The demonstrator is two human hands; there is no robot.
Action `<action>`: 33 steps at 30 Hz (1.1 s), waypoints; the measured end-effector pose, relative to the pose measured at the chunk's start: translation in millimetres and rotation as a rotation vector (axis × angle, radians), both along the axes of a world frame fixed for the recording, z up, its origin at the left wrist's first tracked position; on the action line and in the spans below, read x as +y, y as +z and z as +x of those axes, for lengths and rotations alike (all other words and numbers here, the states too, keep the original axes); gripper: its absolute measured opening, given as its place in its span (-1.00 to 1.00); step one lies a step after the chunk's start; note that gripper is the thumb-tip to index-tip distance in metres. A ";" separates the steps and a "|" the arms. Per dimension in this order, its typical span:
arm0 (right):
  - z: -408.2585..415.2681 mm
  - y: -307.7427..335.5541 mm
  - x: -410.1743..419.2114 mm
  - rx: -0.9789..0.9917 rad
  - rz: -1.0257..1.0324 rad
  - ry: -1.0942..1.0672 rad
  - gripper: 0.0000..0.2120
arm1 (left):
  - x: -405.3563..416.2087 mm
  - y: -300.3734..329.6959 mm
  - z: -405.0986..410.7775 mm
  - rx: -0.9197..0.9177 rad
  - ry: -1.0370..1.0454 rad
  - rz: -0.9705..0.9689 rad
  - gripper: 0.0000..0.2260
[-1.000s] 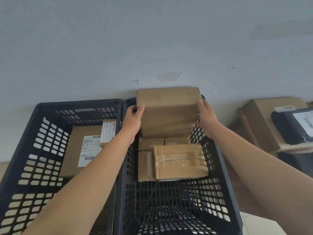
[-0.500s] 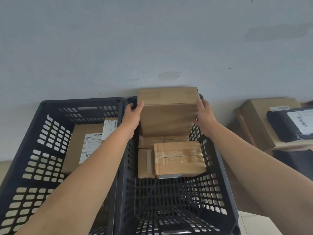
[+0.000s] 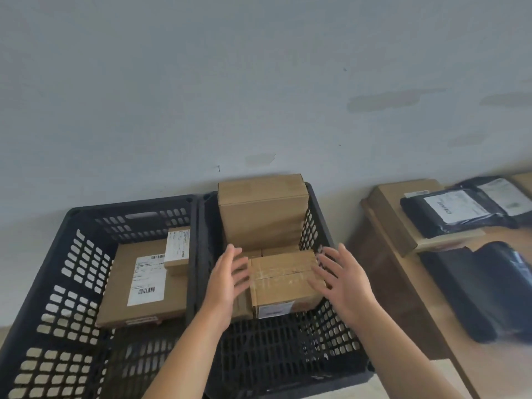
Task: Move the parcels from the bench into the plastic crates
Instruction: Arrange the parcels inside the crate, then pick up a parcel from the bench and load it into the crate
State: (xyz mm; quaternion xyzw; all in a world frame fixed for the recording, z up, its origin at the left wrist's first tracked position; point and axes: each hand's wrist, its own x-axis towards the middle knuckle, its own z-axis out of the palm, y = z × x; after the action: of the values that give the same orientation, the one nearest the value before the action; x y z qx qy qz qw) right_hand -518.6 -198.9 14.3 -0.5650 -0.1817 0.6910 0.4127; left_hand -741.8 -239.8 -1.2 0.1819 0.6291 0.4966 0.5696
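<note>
Both hands are free over the right crate (image 3: 322, 214), nothing in either grip. The left hand (image 3: 227, 283) hovers with fingers spread and loose at the left edge of the taped box (image 3: 283, 279), and the right hand (image 3: 344, 279) hovers open at that box's right edge, fingers splayed. Whether the fingertips touch the cardboard is hard to tell; both hands are a little blurred.

Inside the right crate, the tall box (image 3: 262, 214) stands upright against the far wall, its top rising above the rim. The taped box lies just in front of it, resting on flatter boxes underneath, with a white label on its near face.

Left of the right crate, touching it side by side, sits the left crate (image 3: 57, 269). It holds a flat box (image 3: 121, 286) with a white shipping label, and a small box (image 3: 178, 249) lying on that flat box's far right corner.

Right of the right crate stands the surface (image 3: 449, 321), where a brown box (image 3: 394, 208) carries a black mailer bag (image 3: 452, 211), with another black bag (image 3: 478, 289) lying nearer.
</note>
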 end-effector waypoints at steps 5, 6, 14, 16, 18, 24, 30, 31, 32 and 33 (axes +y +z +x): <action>33.3 4.4 -44.3 -0.007 0.006 -0.048 -0.59 | -20.6 6.8 48.3 -0.048 -0.152 -0.027 -0.62; 40.7 4.3 -51.1 -0.014 0.004 -0.072 -0.59 | -21.7 6.9 57.0 -0.050 -0.181 -0.031 -0.61; 103.0 6.8 -98.4 -0.075 -0.047 -0.311 -0.64 | -24.9 -0.1 137.2 -0.030 -0.454 -0.033 -0.65; 121.7 5.5 -108.2 -0.068 -0.049 -0.366 -0.64 | -26.8 -1.3 157.6 -0.022 -0.511 -0.041 -0.67; 141.0 5.3 -115.6 -0.059 -0.049 -0.423 -0.64 | -28.9 -0.5 178.9 -0.011 -0.560 -0.043 -0.69; 210.9 12.8 -128.1 -0.005 0.003 -0.554 -0.67 | -30.7 14.5 252.8 0.067 -0.682 -0.008 -0.71; 300.8 16.1 -143.5 -0.012 0.051 -0.635 -0.66 | -30.4 16.6 341.0 0.111 -0.756 0.023 -0.73; 315.3 14.9 -147.2 -0.020 0.055 -0.646 -0.67 | -31.5 15.1 355.3 0.117 -0.770 0.029 -0.73; 329.4 13.9 -151.1 -0.027 0.062 -0.659 -0.68 | -32.9 13.3 369.0 0.123 -0.787 0.036 -0.74; 342.8 12.8 -154.9 -0.030 0.072 -0.674 -0.69 | -34.1 11.1 382.3 0.129 -0.807 0.042 -0.74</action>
State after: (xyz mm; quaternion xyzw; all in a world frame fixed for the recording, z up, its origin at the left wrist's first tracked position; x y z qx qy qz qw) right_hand -175.8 -353.8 27.1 -0.5883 -0.0153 0.5006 0.6349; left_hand -359.4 -273.8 9.9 0.4565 0.5314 0.2335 0.6743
